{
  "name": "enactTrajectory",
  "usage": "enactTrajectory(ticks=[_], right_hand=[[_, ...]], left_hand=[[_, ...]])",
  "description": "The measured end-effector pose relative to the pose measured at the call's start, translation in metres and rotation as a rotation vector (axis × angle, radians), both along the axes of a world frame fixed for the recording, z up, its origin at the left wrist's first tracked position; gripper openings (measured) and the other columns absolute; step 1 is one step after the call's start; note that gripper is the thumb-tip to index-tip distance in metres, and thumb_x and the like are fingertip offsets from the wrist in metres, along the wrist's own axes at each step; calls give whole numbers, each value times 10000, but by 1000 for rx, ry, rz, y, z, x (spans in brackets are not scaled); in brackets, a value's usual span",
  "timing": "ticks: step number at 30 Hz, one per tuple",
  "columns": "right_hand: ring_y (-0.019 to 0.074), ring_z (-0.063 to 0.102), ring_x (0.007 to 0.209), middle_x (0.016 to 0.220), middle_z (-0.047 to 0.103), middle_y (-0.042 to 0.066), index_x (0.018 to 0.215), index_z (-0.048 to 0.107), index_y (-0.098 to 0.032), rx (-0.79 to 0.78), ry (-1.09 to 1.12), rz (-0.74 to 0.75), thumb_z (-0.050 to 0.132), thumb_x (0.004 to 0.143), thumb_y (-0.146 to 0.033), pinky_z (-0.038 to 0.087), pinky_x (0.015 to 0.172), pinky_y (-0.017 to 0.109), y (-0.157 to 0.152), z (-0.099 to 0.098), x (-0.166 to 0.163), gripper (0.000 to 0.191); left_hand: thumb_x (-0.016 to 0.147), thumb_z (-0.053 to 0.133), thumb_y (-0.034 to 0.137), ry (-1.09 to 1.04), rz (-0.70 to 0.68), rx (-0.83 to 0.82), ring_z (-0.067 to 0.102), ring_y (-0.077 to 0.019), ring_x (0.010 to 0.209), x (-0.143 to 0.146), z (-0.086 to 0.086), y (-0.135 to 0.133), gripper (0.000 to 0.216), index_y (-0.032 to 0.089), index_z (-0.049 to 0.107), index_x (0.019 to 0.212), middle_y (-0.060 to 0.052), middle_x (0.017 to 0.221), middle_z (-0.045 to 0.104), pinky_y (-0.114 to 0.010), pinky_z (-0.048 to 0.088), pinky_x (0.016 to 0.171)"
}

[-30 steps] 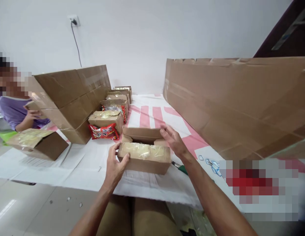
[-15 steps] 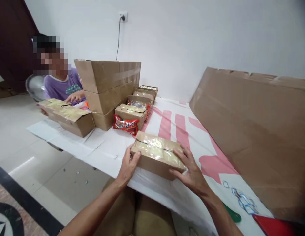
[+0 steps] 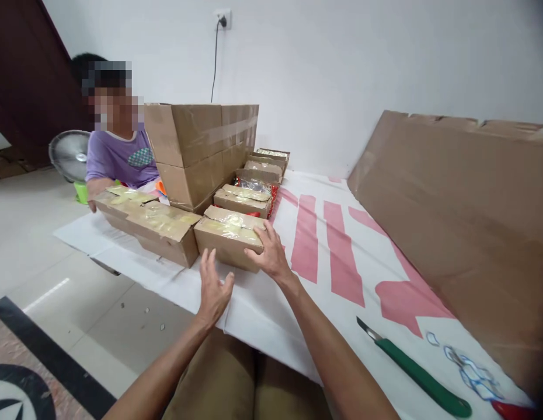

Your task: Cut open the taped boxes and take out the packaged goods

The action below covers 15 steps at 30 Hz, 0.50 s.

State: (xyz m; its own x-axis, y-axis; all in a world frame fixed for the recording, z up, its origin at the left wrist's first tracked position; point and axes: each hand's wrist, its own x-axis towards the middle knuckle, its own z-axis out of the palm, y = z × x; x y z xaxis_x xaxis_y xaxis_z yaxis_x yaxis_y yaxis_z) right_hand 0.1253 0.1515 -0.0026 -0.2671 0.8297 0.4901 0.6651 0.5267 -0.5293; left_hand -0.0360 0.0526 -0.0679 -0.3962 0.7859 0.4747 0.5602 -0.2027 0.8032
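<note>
A small brown cardboard box (image 3: 228, 244) with shiny tape along its top seam stands near the front edge of the cloth-covered table. At its right end my right hand (image 3: 271, 252) grips the corner, fingers on top and thumb against the front face. My left hand (image 3: 215, 291) is open just in front of the box, fingers apart and holding nothing. Close on the left is another taped box (image 3: 166, 233). A red snack packet (image 3: 254, 214) shows only as a strip behind my box. Behind it stands a similar taped box (image 3: 243, 201).
Larger stacked cartons (image 3: 201, 137) rise at the back left. A co-worker (image 3: 122, 154) in a purple shirt sits beyond, one arm by the left boxes. A green-handled knife (image 3: 424, 379) lies at right, near a leaning cardboard sheet (image 3: 455, 221). A fan (image 3: 70, 154) stands behind.
The box has moved left and away from me, up beside the co-worker's boxes, covering most of the red packet. My left hand has let go of it. The view has shifted, showing the whole knife.
</note>
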Motion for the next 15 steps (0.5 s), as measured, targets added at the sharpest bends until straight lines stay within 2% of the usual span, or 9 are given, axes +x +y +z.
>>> enactTrajectory(ticks=[5, 10, 12, 15], right_hand=[[386, 405, 1496, 1653, 367, 173, 1424, 586, -193, -22, -15, 41, 778, 776, -346, 387, 1206, 576, 4, -2, 9, 693], [380, 366, 1528, 1659, 351, 177, 1426, 571, -190, -37, 82, 64, 803, 750, -332, 325, 1254, 555, 15, -6, 4, 729], [370, 312, 1559, 1690, 288, 170, 1498, 495, -204, -37, 164, 74, 811, 742, -335, 314, 1263, 544, 20, -11, 7, 831], [354, 248, 1588, 1727, 187, 172, 1622, 279, -227, -68, 306, 60, 812, 755, -378, 350, 1241, 563, 27, -29, 20, 1029]], left_hand=[[823, 608, 223, -35, 16, -25, 211, -378, 1586, 28, -9, 28, 768, 89, 332, 1527, -278, 1635, 248, -583, 252, 1269], [832, 642, 291, -61, 60, -27, 86, -385, 1617, 42, -13, 43, 867, 91, 235, 1571, -297, 1685, 130, -585, 234, 1271], [838, 669, 357, -55, 80, -51, 56, -405, 1618, 48, -12, 50, 924, 82, 200, 1586, -314, 1689, 103, -600, 231, 1266], [838, 698, 410, -42, 116, -64, 61, -429, 1613, 55, -11, 64, 982, 99, 167, 1603, -321, 1691, 95, -629, 229, 1255]])
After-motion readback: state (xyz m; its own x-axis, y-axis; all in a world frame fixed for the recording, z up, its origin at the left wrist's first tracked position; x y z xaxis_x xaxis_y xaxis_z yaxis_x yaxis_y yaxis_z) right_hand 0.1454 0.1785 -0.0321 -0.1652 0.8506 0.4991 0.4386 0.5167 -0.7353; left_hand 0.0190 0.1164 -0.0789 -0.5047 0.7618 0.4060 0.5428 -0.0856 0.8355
